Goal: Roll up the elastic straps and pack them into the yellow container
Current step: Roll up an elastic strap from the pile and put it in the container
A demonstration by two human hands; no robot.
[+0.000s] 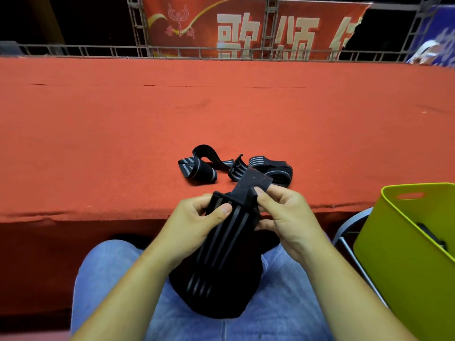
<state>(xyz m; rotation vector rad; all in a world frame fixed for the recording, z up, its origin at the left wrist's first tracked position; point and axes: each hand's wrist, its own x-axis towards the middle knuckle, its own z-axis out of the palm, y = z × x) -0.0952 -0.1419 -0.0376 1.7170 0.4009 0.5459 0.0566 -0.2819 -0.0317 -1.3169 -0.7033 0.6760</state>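
A black elastic strap with grey stripes [221, 247] hangs from both my hands down onto my lap. My left hand [194, 222] grips its left edge, thumb pressed on the stripes. My right hand [283, 217] pinches the plain black end tab, which sticks up above my fingers. Loose black-and-grey straps [236, 168] lie tangled on the red surface just beyond my hands, one end partly rolled at the left. The yellow container [406, 254] stands at my right, with something dark inside it.
The red carpeted platform [221, 114] stretches wide in front of me, its edge at my knees. A metal chair frame [349, 239] sits beside the container. A railing and a red banner [246, 25] close the far side.
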